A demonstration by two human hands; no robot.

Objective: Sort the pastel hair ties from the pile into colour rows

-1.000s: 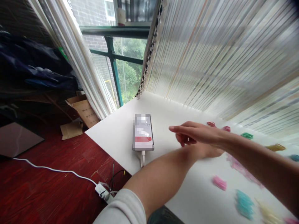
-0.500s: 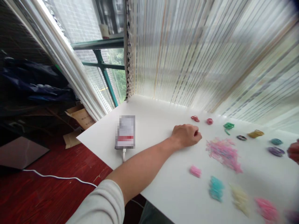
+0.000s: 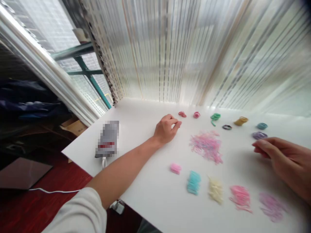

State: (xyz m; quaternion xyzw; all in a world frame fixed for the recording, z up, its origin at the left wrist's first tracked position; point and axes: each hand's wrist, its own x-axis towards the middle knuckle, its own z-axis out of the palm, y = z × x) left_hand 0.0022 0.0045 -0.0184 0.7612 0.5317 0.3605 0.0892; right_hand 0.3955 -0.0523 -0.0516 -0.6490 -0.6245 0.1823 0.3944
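My left hand (image 3: 167,129) rests on the white table (image 3: 145,113), its fingers curled and thumb meeting the index fingertip. Anything in that pinch is too small to make out. Nearby lies a loose heap of thin pink and lilac bands (image 3: 206,145). My right hand (image 3: 289,161) hovers at the right, fingertips pressed together; what they hold, if anything, cannot be seen. Just past them sits a purple coil (image 3: 259,135). Along the near side are small piles: pink (image 3: 175,168), turquoise (image 3: 193,183), cream (image 3: 215,190), bright pink (image 3: 241,196) and lilac (image 3: 272,206).
Toward the curtain (image 3: 150,58) runs a row of coiled bands: red (image 3: 182,114), rose (image 3: 196,115), green (image 3: 215,117), dark (image 3: 227,127), mustard (image 3: 241,121) and teal (image 3: 262,126). At left lies a blurred-out phone (image 3: 108,139) with a white cable.
The view has swung to the right. My right hand has come in farther from the right edge. My left hand has gone from a fist to a thumb-and-finger pinch.
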